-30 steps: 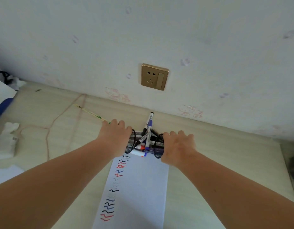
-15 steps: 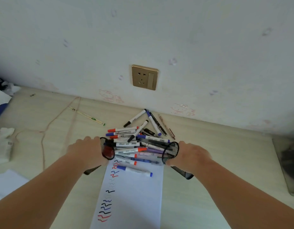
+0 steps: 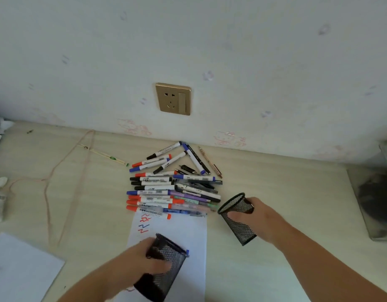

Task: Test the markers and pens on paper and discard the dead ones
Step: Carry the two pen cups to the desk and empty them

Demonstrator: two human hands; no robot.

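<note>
Beyond the far edge of the paper point(image 3: 183, 234), a pile of markers and pens point(image 3: 173, 188) lies spread on the desk point(image 3: 275, 192), reaching back toward the wall under the gold socket point(image 3: 173, 98). Most of the pile lies crosswise, long axes running left to right across the top of the paper, with a few at the back fanned diagonally toward the wall. The nearest marker point(image 3: 151, 211), red-capped, rests across the paper's far edge, just above the red and blue test squiggles point(image 3: 144, 224). The left hand point(image 3: 142, 258) sits over the near part of the paper and grips a black mesh cup point(image 3: 164, 271) tilted on its side, thumb and fingers wrapped round its wall; something blue shows at the rim, too small to identify. The right hand point(image 3: 253, 216) is off the paper's right side, nearer the pile, and holds a second mesh cup point(image 3: 238, 216), also tipped over, its open mouth turned toward the pens, fingers curled round its body. Both hands are occupied, so neither is free to pick up a marker. Judging from this, the next move calls for setting a cup down, probably the right one, since that hand is closer to the pile's right end and could take a pen by its end and draw it along its length.
</note>
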